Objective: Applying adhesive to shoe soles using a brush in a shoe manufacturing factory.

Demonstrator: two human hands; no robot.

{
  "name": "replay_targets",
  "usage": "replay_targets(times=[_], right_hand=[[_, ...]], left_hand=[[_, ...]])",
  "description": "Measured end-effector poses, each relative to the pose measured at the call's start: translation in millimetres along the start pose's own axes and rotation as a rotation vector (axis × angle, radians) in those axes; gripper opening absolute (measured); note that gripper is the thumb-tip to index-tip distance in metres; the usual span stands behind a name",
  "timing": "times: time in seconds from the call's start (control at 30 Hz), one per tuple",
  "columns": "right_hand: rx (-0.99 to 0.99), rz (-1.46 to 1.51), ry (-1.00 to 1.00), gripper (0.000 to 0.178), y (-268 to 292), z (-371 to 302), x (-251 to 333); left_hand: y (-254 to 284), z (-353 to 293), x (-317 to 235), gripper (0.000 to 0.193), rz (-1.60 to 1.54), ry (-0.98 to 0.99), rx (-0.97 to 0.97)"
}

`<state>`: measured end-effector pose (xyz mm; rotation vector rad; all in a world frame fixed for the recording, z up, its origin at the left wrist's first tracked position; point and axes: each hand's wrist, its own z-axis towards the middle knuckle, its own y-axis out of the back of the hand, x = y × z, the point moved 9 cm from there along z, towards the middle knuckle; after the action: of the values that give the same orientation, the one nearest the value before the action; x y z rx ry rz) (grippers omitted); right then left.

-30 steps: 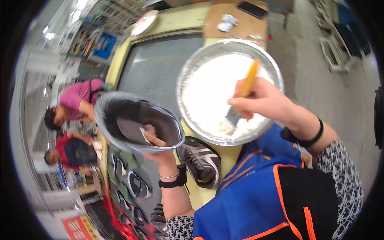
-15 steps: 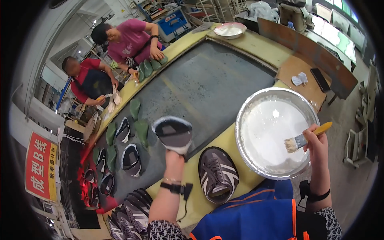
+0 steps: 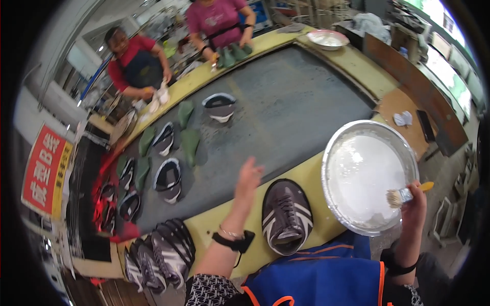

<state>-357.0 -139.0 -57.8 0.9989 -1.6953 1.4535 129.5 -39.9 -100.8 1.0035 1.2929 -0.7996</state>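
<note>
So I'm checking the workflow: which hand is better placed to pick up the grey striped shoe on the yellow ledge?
Left. The left hand is open and empty just beside the grey striped shoe, while the right hand holds a brush over the white-filled metal pan.

The person wore a blue apron edged in orange over a black-and-white patterned top. The left hand (image 3: 248,177) had a black wristwatch and a thin bracelet; the right hand (image 3: 414,204) had a black wristband.
</note>
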Motion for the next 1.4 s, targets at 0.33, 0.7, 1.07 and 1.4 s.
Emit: replay_targets(times=[0.33,0.7,1.07,1.4], right_hand=[[0.145,0.059,-0.054,0.011,-9,8,-17],[0.032,0.085,0.033,0.011,3,5,-12],[0.168,0.093,-0.046,0.01,-15,0,-22],[0.089,0.021,-0.02,0.013,-9,-4,-12]], left_hand=[[107,-44,41,0.065,-0.919,0.354,-0.545],[-94,-112,-54,0.093,0.765,-0.274,0.522],[-103,-107,-40,0.094,1.24,-0.153,0.334],[-130,-97,-45,0.075,0.954,-0.436,0.348]])
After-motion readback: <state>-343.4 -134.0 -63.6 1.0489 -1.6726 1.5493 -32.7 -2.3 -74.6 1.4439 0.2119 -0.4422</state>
